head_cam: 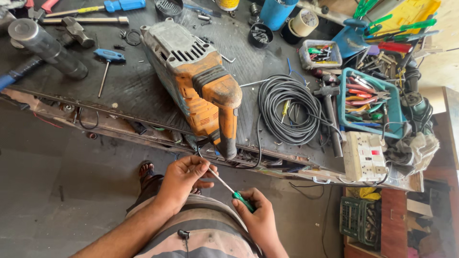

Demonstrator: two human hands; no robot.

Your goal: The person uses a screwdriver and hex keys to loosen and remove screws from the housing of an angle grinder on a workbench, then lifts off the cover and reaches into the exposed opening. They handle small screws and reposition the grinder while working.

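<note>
My right hand (pixel 258 217) is closed around the green handle of a screwdriver (pixel 229 187), with the shaft running up and to the left so the tip arrives at the bench edge below the orange demolition hammer (pixel 201 83). My left hand (pixel 184 177) is pinched shut near the tip end of the shaft, fingers curled over something small at the point; what it is I cannot tell, the fingers hide it. This two-handed hold looks meant to steady the tip: one hand for turning, the other for guiding. The hammer lies on its side on the dark workbench (pixel 134 91), handle end overhanging toward me, which puts its lower end within reach of the tip. Its black cord leaves the handle and joins the coiled cable (pixel 287 110) just right of the hammer. Farther right of the hammer sits a blue tray of pliers (pixel 393 112); left of the hammer, a blue T-handle key (pixel 107 59) lies apart, untouched.
</note>
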